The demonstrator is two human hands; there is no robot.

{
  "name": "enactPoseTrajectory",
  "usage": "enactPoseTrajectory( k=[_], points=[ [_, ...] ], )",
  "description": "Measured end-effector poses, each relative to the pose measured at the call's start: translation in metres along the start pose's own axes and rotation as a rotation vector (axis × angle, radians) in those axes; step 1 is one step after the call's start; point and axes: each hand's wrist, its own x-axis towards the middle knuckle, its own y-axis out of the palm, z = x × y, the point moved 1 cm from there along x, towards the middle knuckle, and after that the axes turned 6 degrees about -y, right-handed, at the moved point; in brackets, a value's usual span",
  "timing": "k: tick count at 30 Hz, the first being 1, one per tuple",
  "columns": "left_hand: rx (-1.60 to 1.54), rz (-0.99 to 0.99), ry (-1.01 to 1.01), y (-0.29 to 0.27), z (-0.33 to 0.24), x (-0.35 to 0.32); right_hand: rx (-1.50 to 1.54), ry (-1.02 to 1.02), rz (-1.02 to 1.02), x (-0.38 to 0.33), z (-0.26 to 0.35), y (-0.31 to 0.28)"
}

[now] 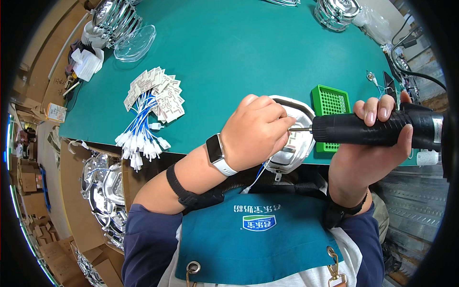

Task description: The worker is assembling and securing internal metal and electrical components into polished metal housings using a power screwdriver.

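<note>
My right hand (pixel 358 160) is wrapped round a black electric screwdriver (pixel 342 129), held level with its bit pointing left. At the bit's tip, the fingers of my left hand (pixel 256 130) are pinched together; whatever is between them is too small to make out. Below both hands a shiny metal lamp housing (pixel 286 165) sits at the table's near edge, partly hidden by my left hand. A pale circuit board (pixel 293 142) shows inside it. From the housing a blue-and-white wire (pixel 256 179) hangs toward my apron.
A green perforated tray (pixel 330 98) stands right of the housing, partly behind the screwdriver. Several circuit boards (pixel 169 100) with wired white connectors lie fanned out at left. Metal housings (pixel 337 12) are stacked at the back right. A cardboard box (pixel 83 201) of housings stands below left.
</note>
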Motion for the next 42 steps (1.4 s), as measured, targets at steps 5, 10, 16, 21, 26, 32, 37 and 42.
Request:
enactPoseTrajectory(
  k=[5,10,16,21,26,32,37,42],
  points=[
    [-0.005,-0.004,0.007,0.0,0.0,0.0,0.001,-0.018,0.017,0.0,-0.001,0.002],
    [-0.003,-0.014,0.016,0.001,0.0,-0.001,0.002,0.033,0.01,0.001,0.002,0.001],
    [0.026,0.011,0.021,0.0,0.0,-0.001,-0.017,0.023,0.036,-0.001,-0.001,0.006],
    [0.007,-0.009,0.047,0.0,0.0,0.0,-0.018,0.032,-0.023,0.0,0.0,0.002],
    [-0.008,-0.006,-0.015,-0.002,-0.003,0.001,0.004,0.02,0.004,-0.001,0.003,0.006],
    [0.041,0.129,-0.089,-0.006,-0.005,0.001,-0.263,0.01,0.199,0.0,0.002,0.003],
    [0.04,0.174,-0.074,-0.006,-0.004,0.0,-0.357,-0.007,0.241,-0.006,-0.004,0.011],
    [0.025,0.198,-0.087,-0.005,-0.003,-0.001,-0.394,-0.002,0.251,-0.009,-0.007,0.014]
  ],
)
